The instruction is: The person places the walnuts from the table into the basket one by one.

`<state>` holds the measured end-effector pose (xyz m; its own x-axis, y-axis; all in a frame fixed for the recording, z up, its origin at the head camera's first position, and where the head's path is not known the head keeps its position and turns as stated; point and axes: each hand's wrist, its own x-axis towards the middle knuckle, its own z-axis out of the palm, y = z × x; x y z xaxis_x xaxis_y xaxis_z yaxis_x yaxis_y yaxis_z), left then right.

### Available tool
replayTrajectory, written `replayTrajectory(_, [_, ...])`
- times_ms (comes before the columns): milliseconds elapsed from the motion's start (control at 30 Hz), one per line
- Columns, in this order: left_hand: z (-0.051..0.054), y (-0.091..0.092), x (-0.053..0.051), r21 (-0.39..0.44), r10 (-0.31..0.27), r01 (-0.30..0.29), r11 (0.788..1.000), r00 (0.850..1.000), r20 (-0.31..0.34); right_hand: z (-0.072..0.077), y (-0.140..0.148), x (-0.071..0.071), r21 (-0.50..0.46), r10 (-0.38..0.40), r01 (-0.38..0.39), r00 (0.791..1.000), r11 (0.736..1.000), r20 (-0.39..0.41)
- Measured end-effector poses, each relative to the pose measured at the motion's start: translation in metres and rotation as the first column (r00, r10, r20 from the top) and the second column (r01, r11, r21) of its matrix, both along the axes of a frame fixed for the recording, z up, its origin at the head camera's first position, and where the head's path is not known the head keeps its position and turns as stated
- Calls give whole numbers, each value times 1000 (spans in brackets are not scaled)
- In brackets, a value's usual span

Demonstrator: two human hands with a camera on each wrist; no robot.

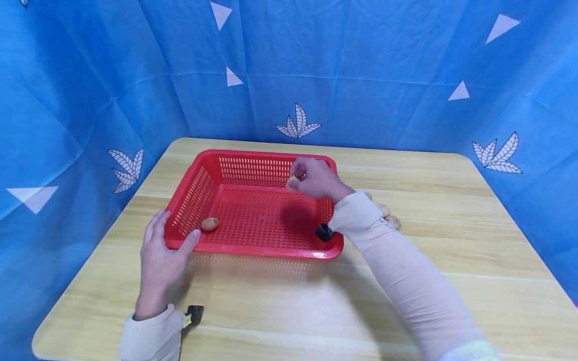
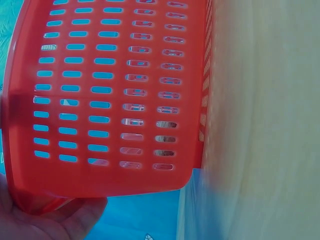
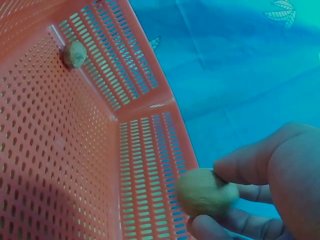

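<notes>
A red plastic basket (image 1: 266, 248) with slotted walls stands on the table. My left hand (image 1: 163, 255) rests on its near left corner, thumb over the rim and fingers along the outside; the left wrist view shows part of that hand (image 2: 55, 220) at the rim. Above the right part of the basket, my right hand (image 1: 316, 178) pinches a walnut (image 1: 292, 183). The right wrist view shows this walnut (image 3: 204, 194) between the thumb and fingers of the hand (image 3: 270, 185). Another walnut (image 1: 209, 224) lies on the basket floor by the left wall, seen also as a walnut (image 3: 75, 54) in the right wrist view.
Several walnuts (image 1: 393, 221) lie on the wooden table (image 1: 451, 220) to the right of the basket, partly hidden by the right sleeve. A blue patterned curtain (image 1: 361, 75) hangs behind the table and along its sides.
</notes>
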<state>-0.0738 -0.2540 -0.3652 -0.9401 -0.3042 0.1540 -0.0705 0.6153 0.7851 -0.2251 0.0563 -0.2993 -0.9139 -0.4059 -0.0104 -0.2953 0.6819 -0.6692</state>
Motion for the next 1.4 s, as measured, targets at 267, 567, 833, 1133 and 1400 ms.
replayTrajectory(267, [-1,-2,3,6,7,-7,1000,1000,17,-2,0,1,7,0,0,1000,1000,0])
replayTrajectory(567, [0,1,-2,15,8,-8,1000,1000,8,4,17,0,2,-26,27,999,1000,-36])
replayTrajectory(833, [-1,1,-2,10,13,-13,1000,1000,17,4,41,-3,0,-63,63,996,998,-61])
replayTrajectory(1133, [0,0,0,17,16,-17,1000,999,27,6,64,1,-10,-125,124,992,992,-35])
replayTrajectory(1400, [2,-1,-1,17,9,-10,1000,1000,28,4,92,0,43,-174,175,984,984,-39])
